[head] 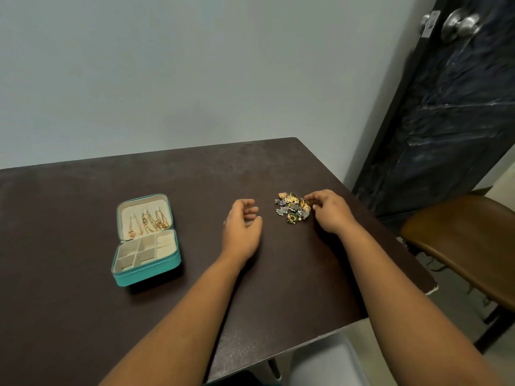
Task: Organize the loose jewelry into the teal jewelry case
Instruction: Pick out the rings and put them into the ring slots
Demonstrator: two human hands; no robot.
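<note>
Two bare hands over a matte brown desk [83,316]: right hand [330,211] pinching the glittery metal jewelry pile [294,208], left hand [242,225] loosely curled, holding nothing, beside the open teal jewelry case [146,275]

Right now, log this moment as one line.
case open, chains in lid | right hand picking at jewelry pile | left hand idle, empty

Single head-worn wide-angle view, looking forward and down across the dark table [83,302] toward the pale wall [195,65]. Both forearms enter from the bottom edge; table fills the lower half at arm's reach. Door [446,121] and chair [459,240] sit at right edge.
</note>
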